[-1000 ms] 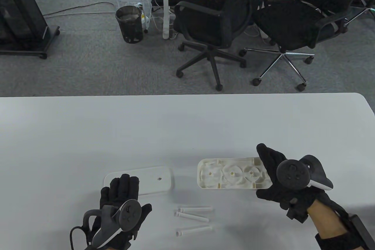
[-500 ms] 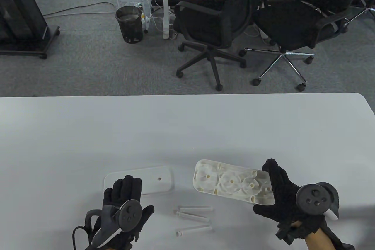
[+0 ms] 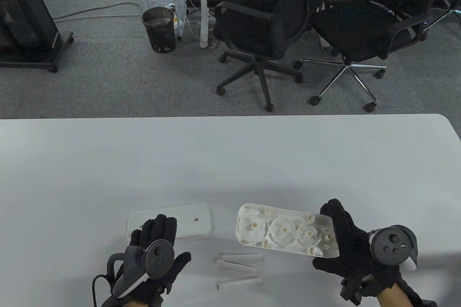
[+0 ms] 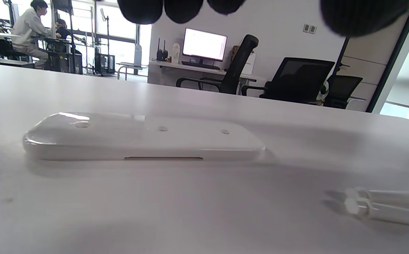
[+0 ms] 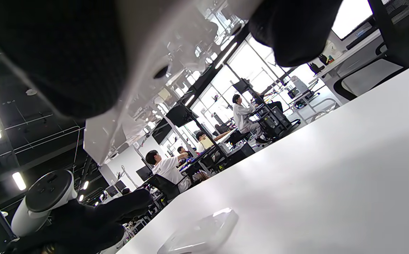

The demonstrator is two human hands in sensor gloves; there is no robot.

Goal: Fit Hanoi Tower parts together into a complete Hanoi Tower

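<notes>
My right hand (image 3: 345,245) grips the right end of a white ribbed base shell (image 3: 281,230), hollow side up, lifted and tilted above the table. In the right wrist view its glossy smooth side (image 5: 148,81) sits between my gloved fingers (image 5: 49,53). A flat white base plate (image 3: 194,221) with small holes lies on the table; my left hand (image 3: 156,236) hovers open over its left part. The left wrist view shows the plate (image 4: 141,135) whole, my fingertips (image 4: 183,7) apart above it. Three white pegs (image 3: 239,265) lie between the hands.
The white table (image 3: 180,156) stretches far beyond the parts. Two black office chairs (image 3: 266,26) and a bin (image 3: 159,30) stand on the floor past its far edge. Peg ends show at right in the left wrist view (image 4: 384,206).
My right hand has lifted the ribbed shell off the table, pulled it toward me and tilted it. My left hand has crept slightly forward over the flat plate.
</notes>
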